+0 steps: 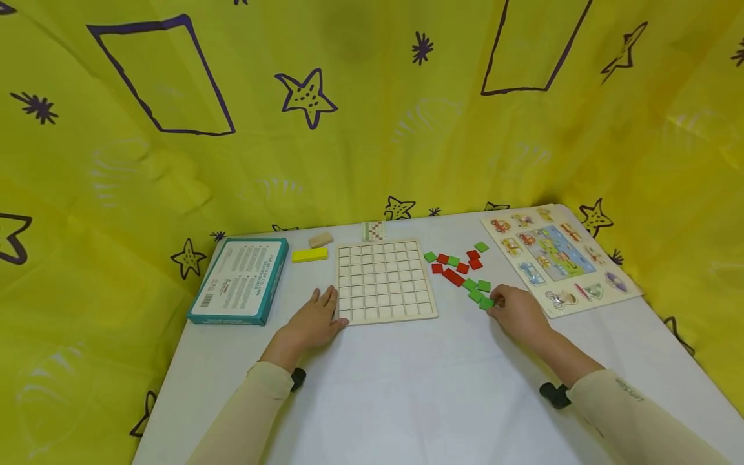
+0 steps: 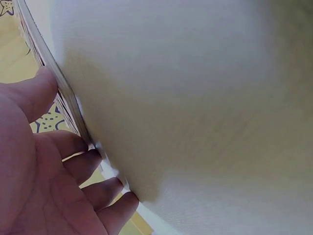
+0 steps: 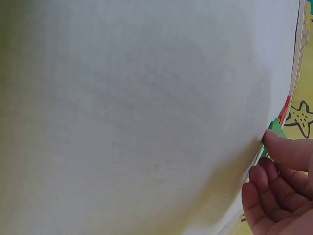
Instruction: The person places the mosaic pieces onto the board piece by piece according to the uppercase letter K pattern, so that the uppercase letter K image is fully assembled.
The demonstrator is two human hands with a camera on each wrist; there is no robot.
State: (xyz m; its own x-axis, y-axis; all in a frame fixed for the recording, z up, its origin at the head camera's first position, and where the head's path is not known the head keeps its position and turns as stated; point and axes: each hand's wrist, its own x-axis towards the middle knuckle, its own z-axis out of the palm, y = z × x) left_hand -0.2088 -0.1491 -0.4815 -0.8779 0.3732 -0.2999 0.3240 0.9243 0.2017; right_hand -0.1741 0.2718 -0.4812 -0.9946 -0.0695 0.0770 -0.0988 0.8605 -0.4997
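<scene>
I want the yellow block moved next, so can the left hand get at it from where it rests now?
Probably yes. The left hand lies flat at the grid board's near-left corner, and the yellow block lies just beyond it on bare table, with nothing between; the teal box stays off to the left.

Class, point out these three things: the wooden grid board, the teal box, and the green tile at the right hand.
wooden grid board [image 1: 383,279], head view, middle of its grid.
teal box [image 1: 239,279], head view, centre of its printed top.
green tile [image 1: 485,303], head view, its top face.
</scene>
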